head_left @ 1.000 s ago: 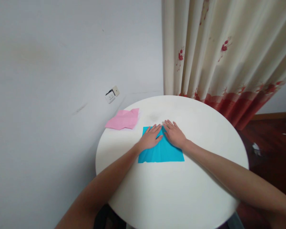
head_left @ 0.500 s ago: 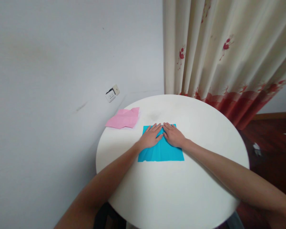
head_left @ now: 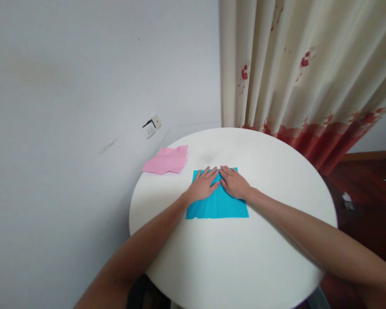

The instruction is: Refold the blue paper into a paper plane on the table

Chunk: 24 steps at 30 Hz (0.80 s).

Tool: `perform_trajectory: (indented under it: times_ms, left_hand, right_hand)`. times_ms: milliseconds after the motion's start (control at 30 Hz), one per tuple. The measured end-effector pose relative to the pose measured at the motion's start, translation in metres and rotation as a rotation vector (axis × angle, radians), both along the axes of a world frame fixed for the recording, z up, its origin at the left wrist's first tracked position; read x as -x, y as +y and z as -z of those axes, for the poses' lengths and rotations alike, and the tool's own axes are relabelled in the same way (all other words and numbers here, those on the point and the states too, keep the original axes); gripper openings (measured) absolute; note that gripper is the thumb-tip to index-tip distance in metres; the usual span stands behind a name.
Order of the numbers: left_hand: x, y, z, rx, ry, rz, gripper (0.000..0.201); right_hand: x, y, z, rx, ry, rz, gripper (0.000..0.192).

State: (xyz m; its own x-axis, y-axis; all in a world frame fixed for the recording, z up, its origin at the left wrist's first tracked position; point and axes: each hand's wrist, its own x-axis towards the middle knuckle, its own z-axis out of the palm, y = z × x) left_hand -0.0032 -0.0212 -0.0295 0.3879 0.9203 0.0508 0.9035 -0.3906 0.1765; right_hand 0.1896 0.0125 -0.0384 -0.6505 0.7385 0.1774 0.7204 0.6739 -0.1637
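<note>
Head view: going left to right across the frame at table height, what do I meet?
Wall socket → pink paper → left hand → right hand, both flat on the blue paper → curtain's red hem.

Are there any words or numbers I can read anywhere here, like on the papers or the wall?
None can be read.
Blue paper under the left hand and right hand: plain, no print.
Pink paper: plain, only creases.
Wall socket: too small to show any marking.
Curtain: red flower pattern, no letters.
White table: no label.
</note>
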Motion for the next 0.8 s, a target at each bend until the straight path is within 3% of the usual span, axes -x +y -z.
perform_trajectory:
  times_ms: [467,800]
  left_hand:
    - [0.0,0.0002,0.0005,-0.002,0.012,-0.01,0.06]
    - [-0.0026,-0.0019,-0.0063,0.012,0.092,-0.174,0.065]
  right_hand:
    - [0.0005,-0.0015,-0.0026,0.017,0.001,0.012,0.057]
    - [0.0009,-0.0031,-0.003,0.002,-0.001,0.018,0.057]
